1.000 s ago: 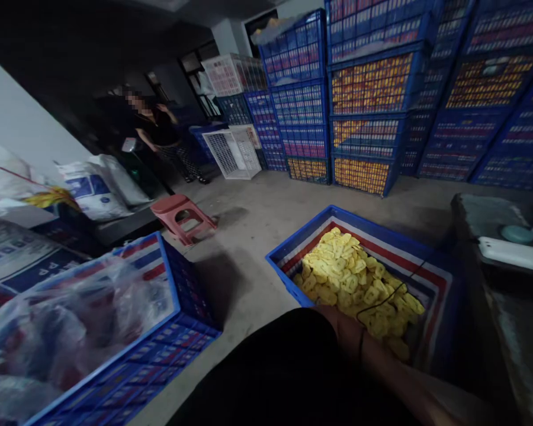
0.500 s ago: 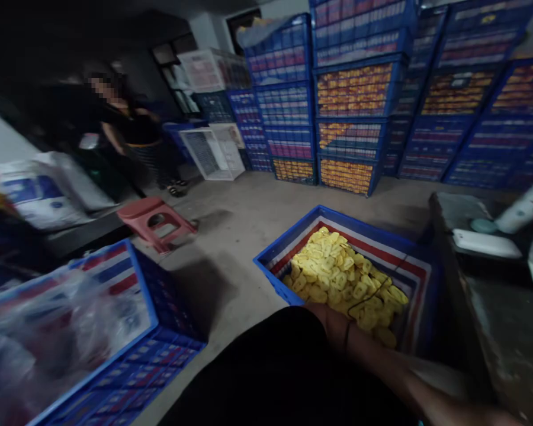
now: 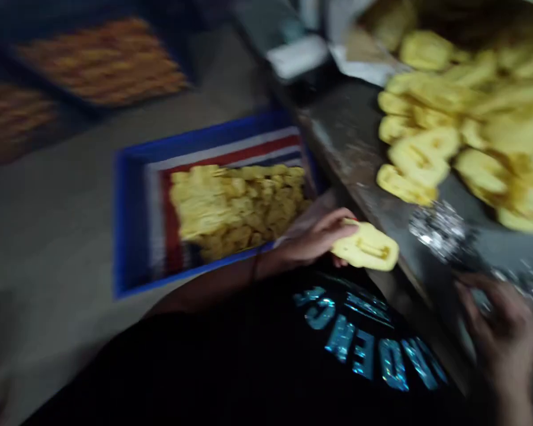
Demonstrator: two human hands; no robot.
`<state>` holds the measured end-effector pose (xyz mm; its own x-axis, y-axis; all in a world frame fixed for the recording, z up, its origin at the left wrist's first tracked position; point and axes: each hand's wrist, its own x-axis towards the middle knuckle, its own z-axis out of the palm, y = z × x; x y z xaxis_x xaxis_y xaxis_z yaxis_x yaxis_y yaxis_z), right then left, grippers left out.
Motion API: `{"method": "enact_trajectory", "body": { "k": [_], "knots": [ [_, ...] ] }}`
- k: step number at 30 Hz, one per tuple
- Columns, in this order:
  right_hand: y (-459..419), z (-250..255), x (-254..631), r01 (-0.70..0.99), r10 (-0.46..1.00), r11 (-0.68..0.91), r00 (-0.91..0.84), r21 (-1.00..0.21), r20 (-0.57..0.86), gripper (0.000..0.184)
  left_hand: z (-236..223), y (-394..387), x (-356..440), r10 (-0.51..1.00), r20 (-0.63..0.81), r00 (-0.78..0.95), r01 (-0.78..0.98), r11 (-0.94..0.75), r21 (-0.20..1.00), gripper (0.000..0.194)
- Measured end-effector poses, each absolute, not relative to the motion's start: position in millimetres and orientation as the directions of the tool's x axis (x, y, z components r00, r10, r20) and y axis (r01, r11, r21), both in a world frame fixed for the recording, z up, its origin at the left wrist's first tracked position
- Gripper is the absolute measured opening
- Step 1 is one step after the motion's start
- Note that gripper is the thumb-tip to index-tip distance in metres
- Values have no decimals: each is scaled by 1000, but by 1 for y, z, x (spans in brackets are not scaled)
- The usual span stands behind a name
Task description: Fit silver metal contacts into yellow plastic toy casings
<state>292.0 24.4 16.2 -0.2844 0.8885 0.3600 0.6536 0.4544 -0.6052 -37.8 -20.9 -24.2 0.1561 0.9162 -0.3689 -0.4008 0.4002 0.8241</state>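
Observation:
My left hand (image 3: 317, 236) is closed round one end of a yellow moulded plastic piece (image 3: 368, 248), elongated, with a slot along its face. A small bit of red shows by my fingers. Over the bench, my right hand (image 3: 501, 325) is blurred, its fingers curled; what they hold, if anything, I cannot make out. Small shiny silver parts (image 3: 439, 228) lie just beyond it. A heap of similar yellow pieces (image 3: 426, 154) covers the far side of the bench. Left of my left hand, more yellow pieces (image 3: 235, 207) fill part of a blue crate (image 3: 119, 225) with a striped lining.
The dark bench (image 3: 346, 124) runs diagonally along my right, its edge close to my body. A white box-like object (image 3: 297, 56) sits at its far end. On the floor to the upper left stand crates of orange goods (image 3: 111, 59), blurred.
My view has swung right and down to the bench. My left hand, earlier low at the crate with its fingers hidden, now holds a yellow piece by the bench. My right hand has come into view.

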Motion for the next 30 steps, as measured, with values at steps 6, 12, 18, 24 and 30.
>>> {"method": "enact_trajectory", "body": {
  "k": [6,12,18,24,30],
  "knots": [
    [1,11,268,347,962,272,-103,-898,252,10,-4,17,-26,901,-322,292,-303,406,862,38],
    [-12,7,260,306,939,331,-15,-892,344,8,9,26,0,852,-324,410,-280,456,845,37],
    [-15,0,279,504,922,346,-25,-792,387,2,-3,31,9,868,-301,396,-332,441,834,38],
    [-16,-12,288,831,915,282,-83,-480,394,12,-2,26,7,899,-289,328,-322,394,861,31],
    [-28,-29,296,937,910,245,-134,-248,392,12,-8,24,-2,908,-289,303,-298,378,876,27]
  ]
}}
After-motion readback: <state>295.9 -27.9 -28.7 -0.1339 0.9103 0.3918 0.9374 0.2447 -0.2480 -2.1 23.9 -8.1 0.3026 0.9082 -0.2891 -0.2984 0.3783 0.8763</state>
